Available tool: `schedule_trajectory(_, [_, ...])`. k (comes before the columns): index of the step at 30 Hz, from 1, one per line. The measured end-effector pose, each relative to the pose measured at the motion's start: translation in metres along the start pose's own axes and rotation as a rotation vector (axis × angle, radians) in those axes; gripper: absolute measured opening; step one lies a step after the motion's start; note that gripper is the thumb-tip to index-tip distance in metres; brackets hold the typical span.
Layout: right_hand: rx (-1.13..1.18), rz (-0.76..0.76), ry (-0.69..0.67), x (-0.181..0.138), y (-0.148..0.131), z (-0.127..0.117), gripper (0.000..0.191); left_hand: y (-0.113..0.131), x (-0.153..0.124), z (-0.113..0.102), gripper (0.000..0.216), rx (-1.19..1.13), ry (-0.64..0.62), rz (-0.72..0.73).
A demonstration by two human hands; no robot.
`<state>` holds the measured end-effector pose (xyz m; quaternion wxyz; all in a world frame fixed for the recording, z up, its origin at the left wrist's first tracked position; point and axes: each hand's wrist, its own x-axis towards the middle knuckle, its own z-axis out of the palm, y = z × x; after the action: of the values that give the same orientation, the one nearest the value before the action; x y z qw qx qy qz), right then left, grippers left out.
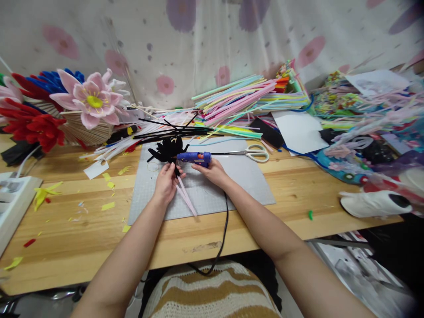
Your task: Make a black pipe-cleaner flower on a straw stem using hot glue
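- Filling most of my view: wooden bench [86, 258], yellow scraps [107, 206] loose on its left.
- Grey mat [236, 187] beneath both hands; should catch any drips.
- Black cord [226, 221] hanging over the front edge; best kept slack, so it can't tug.
- Scissors [255, 153] by the mat's far right edge.
- Black fuzzy flower [166, 150] over the mat's far left part, left hand [166, 180] pinching its base; pale pink stems [186, 196] jut below. Hold it steady, fingertips clear of heat.
- Blue glue gun [195, 158] in the right hand's [213, 171] grasp, aimed leftward.
- Nozzle [175, 157] at the flower's underside, contact unclear; small dabs would probably bond neatest.
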<state>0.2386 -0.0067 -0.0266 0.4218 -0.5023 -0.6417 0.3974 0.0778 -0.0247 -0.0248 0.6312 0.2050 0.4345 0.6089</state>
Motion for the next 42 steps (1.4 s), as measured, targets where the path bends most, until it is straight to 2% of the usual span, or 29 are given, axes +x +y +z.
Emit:
schedule_trajectory(7, [-0.033,0.018,0.017,0.0,0.0031,-0.0025,0.04,0.0004,-0.0006,0.0002,0.014,0.002,0.007,-0.003])
schedule_trajectory(14, [-0.042,0.022,0.002,0.0004,0.0063,-0.0055,0.043,0.0018,-0.001,-0.0002,0.002,-0.033,0.002,-0.017])
schedule_trajectory(42, [-0.037,0.006,0.013,0.0005,0.0016,-0.0023,0.039,0.0023,-0.0023,0.0025,0.013,-0.107,0.03,-0.043])
